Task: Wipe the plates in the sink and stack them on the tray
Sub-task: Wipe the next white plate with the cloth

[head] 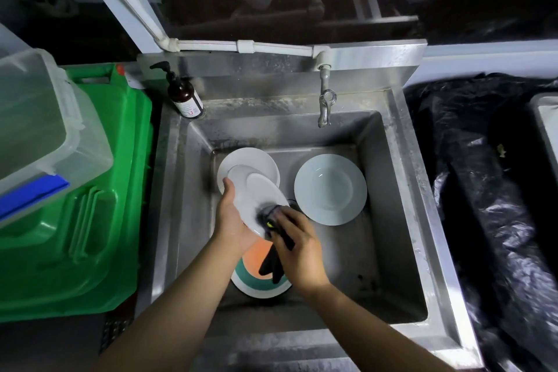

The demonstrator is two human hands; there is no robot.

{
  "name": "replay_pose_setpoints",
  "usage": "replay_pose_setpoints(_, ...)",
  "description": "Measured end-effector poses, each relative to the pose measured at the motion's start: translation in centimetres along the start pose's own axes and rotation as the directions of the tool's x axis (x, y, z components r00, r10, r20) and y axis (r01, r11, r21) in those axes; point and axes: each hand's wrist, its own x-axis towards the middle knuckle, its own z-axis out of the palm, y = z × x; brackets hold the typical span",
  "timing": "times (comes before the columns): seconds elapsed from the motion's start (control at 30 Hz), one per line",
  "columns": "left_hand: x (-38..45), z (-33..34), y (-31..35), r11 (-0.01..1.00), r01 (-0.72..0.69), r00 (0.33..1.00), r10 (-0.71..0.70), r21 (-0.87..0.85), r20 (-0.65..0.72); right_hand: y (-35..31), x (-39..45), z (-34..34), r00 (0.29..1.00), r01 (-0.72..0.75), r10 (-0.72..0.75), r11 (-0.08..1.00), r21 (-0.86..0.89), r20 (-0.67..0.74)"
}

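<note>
My left hand (pixel 234 217) cradles a white plate (pixel 256 193) from below and from its left edge, the fingers curled up around its rim, tilting it over the steel sink (pixel 392 220). My right hand (pixel 297 248) grips a dark cloth (pixel 273 219), the fingers bunched around it and pressing it against the near edge of that plate; the cloth's loose end hangs down below my knuckles. Just beyond my left fingers another white plate (pixel 250 160) lies on the sink floor, partly hidden by the one I hold. To the right of my right fingers sits a pale deep plate (pixel 330 189), apart from the rest. Under my wrists lies a plate with orange and green bands (pixel 256 278). Far to my left stands a green crate (pixel 99 205); a pump bottle (pixel 184 93) stands on the sink's back corner.
</note>
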Motion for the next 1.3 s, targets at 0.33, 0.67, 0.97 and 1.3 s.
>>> replay_pose_setpoints(0.33, -1.2, -0.7, -1.8, 0.998, 0.055, 0.992, -0.057, 0.019, 0.111, -2.1, 8.1, -0.5, 0.968, 0.212, -0.192, 0.970, -0.119, 0.159)
replay_pose_setpoints(0.67, -0.8, -1.3, -1.7, 0.980, 0.020, 0.991, -0.046, 0.197, 0.127, -2.5, 8.9, -1.3, 0.951, 0.259, -0.235, 0.961, -0.102, 0.200)
replay_pose_setpoints(0.97, -1.0, -2.6, 0.2, 0.997, -0.031, 0.989, 0.020, 0.076, 0.146, 1.7, 8.2, -2.3, 0.970, -0.168, 0.186, 0.978, -0.125, 0.156)
replay_pose_setpoints(1.3, 0.4, -2.8, -0.2, 0.999, 0.033, 0.998, -0.032, -0.019, 0.045, -3.2, 3.0, 2.1, 0.961, 0.259, -0.252, 0.965, -0.046, 0.118)
